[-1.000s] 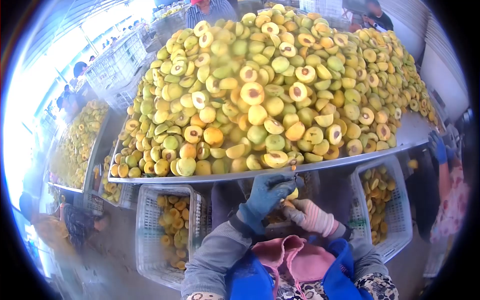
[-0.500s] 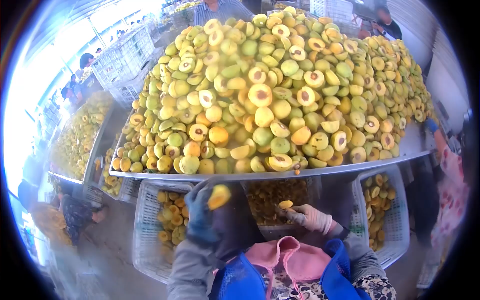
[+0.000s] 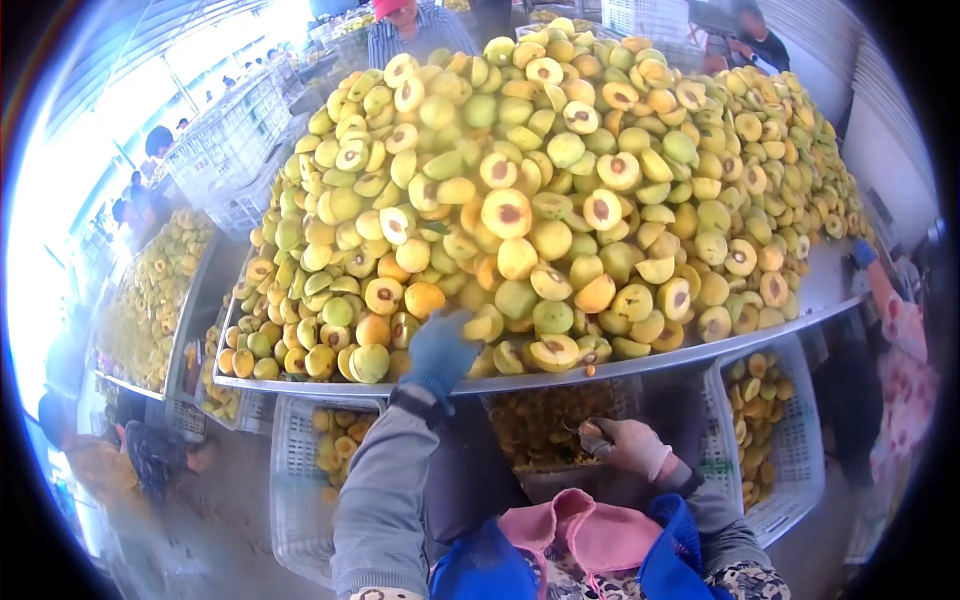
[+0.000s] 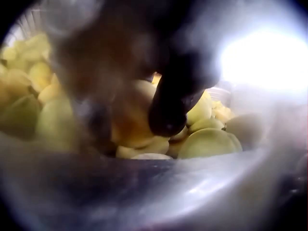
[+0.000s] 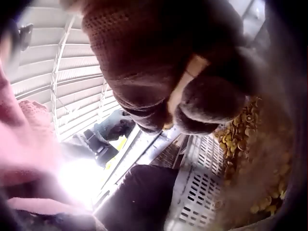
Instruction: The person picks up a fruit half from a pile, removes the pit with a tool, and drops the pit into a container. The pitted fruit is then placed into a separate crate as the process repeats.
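Note:
My left hand (image 3: 440,352), in a blue glove, reaches over the near edge of the metal table (image 3: 640,348) into a heap of halved peaches (image 3: 560,210). At its fingertips is a yellow peach half (image 3: 484,324); in the left wrist view dark gloved fingers (image 4: 168,115) lie on either side of that fruit (image 4: 134,115). Lower and to the right, my right hand (image 3: 632,446), in a pale glove, grips a small tool. Its slim pale handle (image 5: 185,89) shows between curled fingers in the right wrist view; the tool's tip is hardly visible.
Below the table edge, between my knees, stands a crate of dark fruit pieces (image 3: 550,420). White crates with peach halves flank me at left (image 3: 300,480) and right (image 3: 800,440). Another worker's arm (image 3: 885,300) reaches in at the right; a person in a red cap (image 3: 420,30) is behind the heap.
My left hand carried a peach half away to the left, then went up to the heap without it. The yellow piece at my right hand is gone; that hand stays low.

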Demonstrator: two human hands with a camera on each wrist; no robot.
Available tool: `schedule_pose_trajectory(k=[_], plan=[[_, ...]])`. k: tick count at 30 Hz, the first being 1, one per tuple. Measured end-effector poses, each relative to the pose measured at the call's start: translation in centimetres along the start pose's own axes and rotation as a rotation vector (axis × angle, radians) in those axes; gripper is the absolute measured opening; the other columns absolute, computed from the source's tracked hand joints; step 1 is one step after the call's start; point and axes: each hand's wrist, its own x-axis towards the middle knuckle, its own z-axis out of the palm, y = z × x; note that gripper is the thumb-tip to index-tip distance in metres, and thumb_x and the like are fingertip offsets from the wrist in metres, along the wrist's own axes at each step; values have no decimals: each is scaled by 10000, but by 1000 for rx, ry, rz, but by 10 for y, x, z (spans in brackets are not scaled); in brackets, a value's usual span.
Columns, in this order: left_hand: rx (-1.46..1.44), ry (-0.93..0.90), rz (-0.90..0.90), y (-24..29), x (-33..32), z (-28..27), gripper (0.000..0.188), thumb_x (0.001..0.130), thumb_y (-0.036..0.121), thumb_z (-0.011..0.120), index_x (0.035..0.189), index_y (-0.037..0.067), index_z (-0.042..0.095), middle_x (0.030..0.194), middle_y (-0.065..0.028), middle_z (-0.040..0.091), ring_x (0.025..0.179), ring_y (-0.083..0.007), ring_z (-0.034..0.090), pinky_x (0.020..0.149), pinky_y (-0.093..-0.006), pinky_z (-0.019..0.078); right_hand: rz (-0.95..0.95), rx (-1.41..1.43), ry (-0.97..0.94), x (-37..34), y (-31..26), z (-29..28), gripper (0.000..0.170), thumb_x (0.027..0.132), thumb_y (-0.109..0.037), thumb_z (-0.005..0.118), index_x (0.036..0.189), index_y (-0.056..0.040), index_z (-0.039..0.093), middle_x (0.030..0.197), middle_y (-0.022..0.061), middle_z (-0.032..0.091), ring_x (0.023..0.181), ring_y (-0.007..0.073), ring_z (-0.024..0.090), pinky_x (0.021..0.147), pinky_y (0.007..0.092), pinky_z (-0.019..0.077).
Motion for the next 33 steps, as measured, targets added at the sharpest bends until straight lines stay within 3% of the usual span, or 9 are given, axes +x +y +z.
schedule_pose_trajectory(k=[5,8,10,12,14,18,21,28,33], plan=[[-487,432,337,38,-50,-20,522,707,62,772,1209,89,631,1192,-168,606,1109,-357,605,882,-415,529,-165,914,133,17,-32,-6,494,959,-308,594,1338,1,529,937,152,680,843,266,653,738,322,500],[-637,418,419,69,-82,-4,605,690,2,759,1268,74,595,1257,-174,592,1155,-359,583,934,-408,511,-604,406,713,45,-51,-13,464,971,-241,590,1356,7,515,963,63,653,818,153,597,717,251,468],[-545,317,463,83,-99,4,669,690,-53,742,1318,104,575,1287,-173,563,1162,-348,587,933,-405,526,-561,481,744,43,-69,-23,453,974,-210,587,1369,-2,507,981,17,639,804,93,567,700,217,449],[-1000,246,405,83,-104,15,588,818,69,699,1375,60,511,1325,-170,546,1175,-293,591,935,-392,524,-133,1350,263,16,-94,-41,455,972,-183,585,1387,-19,496,994,-14,634,794,53,549,688,196,438],[-1726,20,69,97,-114,-5,523,908,200,656,1373,21,496,1324,-164,543,1152,-268,607,914,-376,529,-123,1378,122,11,-88,-48,482,951,-189,607,1397,-43,495,1013,6,646,811,70,570,712,205,453],[-2028,-487,-182,81,-106,0,538,1027,428,437,1276,-40,530,1132,-124,642,977,-201,655,837,-303,534,-239,943,194,7,-95,-45,520,941,-220,631,1410,-57,479,970,51,689,852,120,622,767,282,502],[-1425,-188,-92,94,-117,-17,483,1041,390,435,1238,-34,558,1074,-98,658,937,-184,643,860,-307,525,-412,628,441,13,-86,-31,546,935,-258,645,1404,-40,470,980,168,702,960,291,686,814,375,517],[-898,110,279,71,-115,41,361,1016,269,493,1234,-6,579,1159,-108,629,1036,-206,618,934,-324,495,-383,313,637,-10,-85,-14,552,937,-312,636,1395,-50,474,871,224,671,771,396,675,640,432,519],[-1874,7,-78,111,-117,2,505,869,1,685,1339,-12,500,1180,-134,626,1027,-189,623,870,-305,537,-366,279,542,-30,-83,-23,608,945,-387,616,1404,-19,464,758,224,655,680,405,659,584,453,505]])
